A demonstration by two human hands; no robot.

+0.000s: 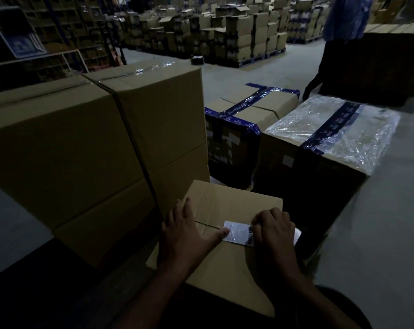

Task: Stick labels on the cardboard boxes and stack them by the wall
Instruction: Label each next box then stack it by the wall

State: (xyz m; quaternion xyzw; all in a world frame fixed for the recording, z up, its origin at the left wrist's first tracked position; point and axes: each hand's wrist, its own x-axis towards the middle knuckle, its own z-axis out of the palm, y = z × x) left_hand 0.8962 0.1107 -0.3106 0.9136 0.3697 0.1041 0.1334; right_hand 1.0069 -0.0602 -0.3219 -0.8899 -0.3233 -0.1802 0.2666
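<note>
Low in the frame's centre, I'm sticking the label [239, 233] onto the small box [227, 262]: left hand [187, 233] flat, thumb pressing; right hand [273, 230] curled, pinching it. Next, smooth it, then stack.

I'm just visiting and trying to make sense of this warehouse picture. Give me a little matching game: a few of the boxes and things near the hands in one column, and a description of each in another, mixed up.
Things:
1. white label
2. box with crossed tape
3. plastic-wrapped box
4. tall plain boxes

Descriptions:
A. shiny film over its top
B. stacked at the left
C. under both hands
D. blue strips on its flaps

Pairs: 1-C, 2-D, 3-A, 4-B
</note>
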